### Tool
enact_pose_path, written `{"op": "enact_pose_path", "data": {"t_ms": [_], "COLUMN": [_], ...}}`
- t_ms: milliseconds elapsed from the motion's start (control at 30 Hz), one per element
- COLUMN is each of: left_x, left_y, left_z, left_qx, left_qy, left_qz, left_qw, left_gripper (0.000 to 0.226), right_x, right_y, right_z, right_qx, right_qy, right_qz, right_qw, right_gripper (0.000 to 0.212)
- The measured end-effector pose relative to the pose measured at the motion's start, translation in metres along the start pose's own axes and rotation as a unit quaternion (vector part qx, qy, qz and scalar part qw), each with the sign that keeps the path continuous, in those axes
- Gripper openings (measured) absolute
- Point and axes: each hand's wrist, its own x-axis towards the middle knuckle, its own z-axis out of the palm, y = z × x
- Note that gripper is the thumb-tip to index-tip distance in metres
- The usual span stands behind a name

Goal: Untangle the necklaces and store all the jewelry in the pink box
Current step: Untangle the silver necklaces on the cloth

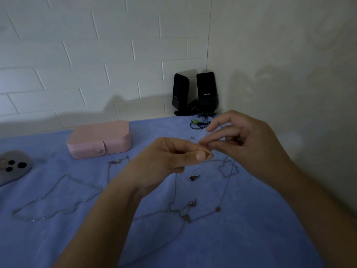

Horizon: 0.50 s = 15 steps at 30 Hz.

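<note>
My left hand [170, 157] and my right hand [245, 140] meet above the blue cloth, and each pinches one end of a thin charm necklace [218, 209]. Its chain hangs from my fingertips in two strands to the cloth. A second silver necklace [58, 198] lies spread out at the left. A small red pendant [193, 177] lies below my hands. Another chain [229, 169] is looped near my right wrist. The pink box [100, 140] sits with its lid down at the back left, its snap fastened.
Two black speakers [195, 93] with a coiled cable stand in the wall corner at the back. A grey object with three black spots [13, 167] lies at the left edge. The blue cloth [193, 248] covers the whole surface.
</note>
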Motion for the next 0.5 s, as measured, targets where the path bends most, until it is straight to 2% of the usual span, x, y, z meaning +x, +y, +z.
{"op": "enact_pose_path", "data": {"t_ms": [267, 400, 500], "left_x": [0.002, 0.001, -0.001], "left_y": [-0.003, 0.001, 0.003], "left_z": [-0.001, -0.009, -0.016], "left_qx": [0.056, 0.041, 0.065], "left_qy": [0.036, 0.069, 0.102], "left_qz": [0.037, 0.069, 0.084], "left_qw": [0.997, 0.994, 0.989], "left_gripper": [0.021, 0.022, 0.023], "right_x": [0.001, 0.002, 0.004], "right_y": [0.0, 0.005, 0.005], "right_z": [-0.004, -0.011, -0.016], "right_qx": [0.035, -0.029, -0.019], "right_qy": [-0.065, -0.049, -0.027], "right_qz": [0.015, 0.016, 0.012], "right_qw": [0.997, 0.998, 0.999], "right_gripper": [0.02, 0.017, 0.017]}}
